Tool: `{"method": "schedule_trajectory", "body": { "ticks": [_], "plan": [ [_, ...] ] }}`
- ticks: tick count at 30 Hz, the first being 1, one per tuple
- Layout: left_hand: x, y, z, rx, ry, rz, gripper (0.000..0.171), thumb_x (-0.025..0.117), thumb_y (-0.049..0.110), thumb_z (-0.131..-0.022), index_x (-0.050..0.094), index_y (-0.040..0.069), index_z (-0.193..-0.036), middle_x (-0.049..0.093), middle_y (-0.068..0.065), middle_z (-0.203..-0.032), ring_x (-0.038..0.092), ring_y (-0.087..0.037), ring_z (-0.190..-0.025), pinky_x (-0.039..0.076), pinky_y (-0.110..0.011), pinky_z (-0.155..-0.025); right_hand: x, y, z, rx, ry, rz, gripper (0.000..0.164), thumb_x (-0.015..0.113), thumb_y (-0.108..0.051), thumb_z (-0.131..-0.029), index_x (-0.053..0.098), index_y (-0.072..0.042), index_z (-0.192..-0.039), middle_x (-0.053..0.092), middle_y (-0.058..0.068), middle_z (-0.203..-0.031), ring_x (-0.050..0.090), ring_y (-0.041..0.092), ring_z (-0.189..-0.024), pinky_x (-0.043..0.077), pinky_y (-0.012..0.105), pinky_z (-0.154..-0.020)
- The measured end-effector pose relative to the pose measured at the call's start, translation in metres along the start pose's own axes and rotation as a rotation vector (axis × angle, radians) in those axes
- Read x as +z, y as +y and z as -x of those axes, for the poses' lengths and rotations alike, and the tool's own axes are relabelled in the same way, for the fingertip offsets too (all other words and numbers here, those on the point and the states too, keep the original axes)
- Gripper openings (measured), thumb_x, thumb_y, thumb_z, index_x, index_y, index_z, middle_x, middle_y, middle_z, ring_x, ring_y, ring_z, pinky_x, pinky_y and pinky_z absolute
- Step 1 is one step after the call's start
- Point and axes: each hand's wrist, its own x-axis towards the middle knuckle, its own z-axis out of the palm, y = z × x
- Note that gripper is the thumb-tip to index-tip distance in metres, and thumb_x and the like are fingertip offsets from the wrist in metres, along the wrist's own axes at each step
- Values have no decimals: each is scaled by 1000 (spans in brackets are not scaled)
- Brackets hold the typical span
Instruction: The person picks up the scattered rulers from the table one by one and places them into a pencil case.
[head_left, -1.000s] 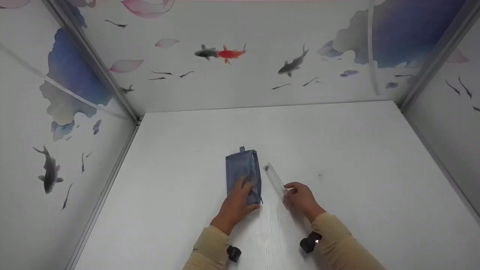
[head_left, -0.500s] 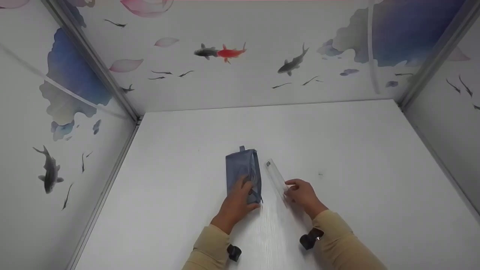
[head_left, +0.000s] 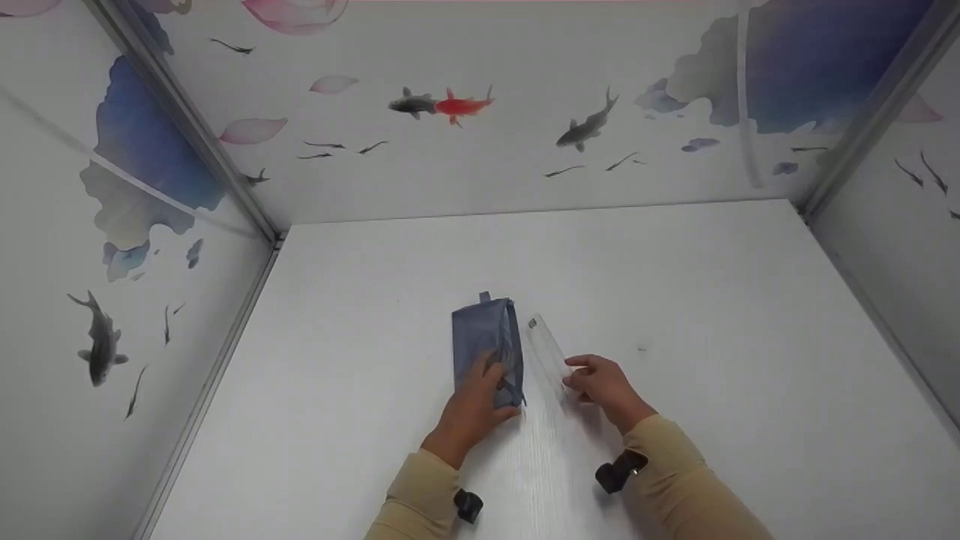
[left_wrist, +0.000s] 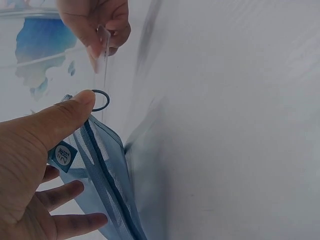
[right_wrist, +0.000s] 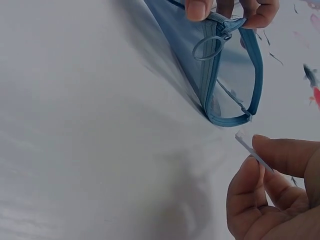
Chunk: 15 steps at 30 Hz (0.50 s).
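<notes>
My left hand (head_left: 472, 409) grips a blue zippered pouch (head_left: 472, 330) near the middle of the table. In the left wrist view its thumb presses beside a ring-shaped zipper pull (left_wrist: 101, 100), and a small labelled tag (left_wrist: 63, 155) shows below it. The right wrist view shows the pouch mouth unzipped and gaping, its blue zipper edges (right_wrist: 257, 65) spread apart. To the right, my right hand (head_left: 606, 390) pinches a clear plastic ruler (head_left: 550, 352) between thumb and fingers. The ruler slants toward the pouch, its far end (right_wrist: 240, 136) just outside the mouth.
The white tabletop (head_left: 712, 300) is bounded by a printed back wall (head_left: 510, 172) and side walls. A small pale mark (head_left: 641, 348) lies right of the right hand. Black wrist cameras (head_left: 469, 507) hang under both sleeves.
My right hand has shifted slightly forward with the ruler, then a little left toward the pouch. My left hand and the pouch have stayed in place.
</notes>
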Motion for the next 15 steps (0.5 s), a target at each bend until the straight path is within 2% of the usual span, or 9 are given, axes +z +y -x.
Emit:
{"method": "schedule_trajectory", "body": {
  "ticks": [5,15],
  "plan": [
    [1,0,0,-4,2,-9,61,81,27,-78,51,12,-129,34,-18,-149,49,-34,-126,51,-44,-90,3,-7,-1,16,-19,-8,41,63,-6,-89,56,1,-129,59,9,-98,56,18,-82,51,29,-73],
    [0,1,0,-5,4,-7,63,82,26,-77,50,12,-129,33,-18,-149,55,-30,-117,53,-40,-83,11,-13,-4,23,-42,-58,41,64,-6,-89,56,3,-128,58,10,-99,57,17,-82,52,32,-75]
  ]
}}
